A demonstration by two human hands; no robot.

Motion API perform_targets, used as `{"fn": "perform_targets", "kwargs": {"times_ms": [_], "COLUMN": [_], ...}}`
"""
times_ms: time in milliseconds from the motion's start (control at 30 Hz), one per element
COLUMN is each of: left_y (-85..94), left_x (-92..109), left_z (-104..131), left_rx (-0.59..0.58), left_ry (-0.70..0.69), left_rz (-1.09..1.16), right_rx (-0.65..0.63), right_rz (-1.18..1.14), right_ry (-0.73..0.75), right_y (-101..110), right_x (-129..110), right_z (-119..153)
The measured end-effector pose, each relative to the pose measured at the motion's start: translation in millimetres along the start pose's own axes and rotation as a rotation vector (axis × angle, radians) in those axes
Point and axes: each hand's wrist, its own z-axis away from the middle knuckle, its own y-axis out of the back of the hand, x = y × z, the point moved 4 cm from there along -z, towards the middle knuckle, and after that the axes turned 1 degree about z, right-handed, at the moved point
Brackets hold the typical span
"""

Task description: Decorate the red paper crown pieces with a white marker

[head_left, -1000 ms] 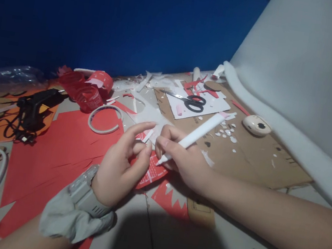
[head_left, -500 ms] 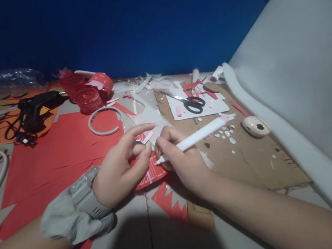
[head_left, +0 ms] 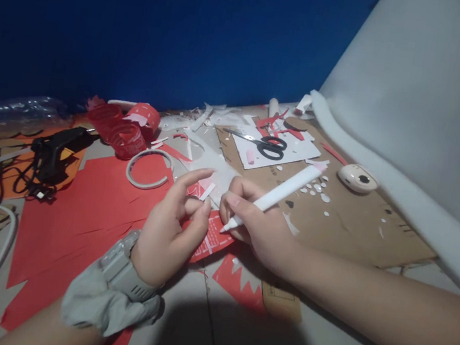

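Note:
My right hand (head_left: 260, 217) grips a white marker (head_left: 286, 188), its pinkish tip pointing down to the left. Below that tip lies a piece of red printed paper (head_left: 211, 238), partly covered by both hands. Thumb and a finger of my left hand (head_left: 177, 222) are pinched on a small white paper strip (head_left: 207, 191), while the index finger is raised in a curve. A grey watch and a pale scrunchie (head_left: 106, 304) are on the left wrist. Just below the hands is a zigzag-cut red paper piece (head_left: 241, 284).
Red paper sheets (head_left: 78, 202) and a tape roll (head_left: 149, 169) lie left, with a black glue gun (head_left: 54, 149) and cords beyond. Scissors (head_left: 272, 147) rest on white paper. Cardboard (head_left: 360, 226) bears white dots and a cream oval device (head_left: 357, 179). A blue wall (head_left: 169, 25) stands behind.
The whole view has shifted slightly, so everything appears a little farther right. The marker's tip has lifted or turned slightly by the white strip; both hands keep their grips.

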Motion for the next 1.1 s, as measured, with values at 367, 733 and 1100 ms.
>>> {"fn": "perform_targets", "kwargs": {"times_ms": [367,733,1100], "left_y": [-0.4,0.4,0.2], "left_x": [4.4,2.6,3.6], "left_z": [-0.1,1.2,0.2], "left_rx": [-0.022,-0.008,-0.002], "left_ry": [-0.01,-0.009,-0.011], "left_rz": [0.0,-0.014,-0.023], "right_rx": [0.003,0.006,-0.031], "right_rz": [0.054,0.091,0.052], "right_ry": [-0.018,-0.001,-0.02], "right_y": [0.6,1.2,0.1], "right_x": [0.2,1.5,0.0], "right_z": [0.0,0.7,0.1]}}
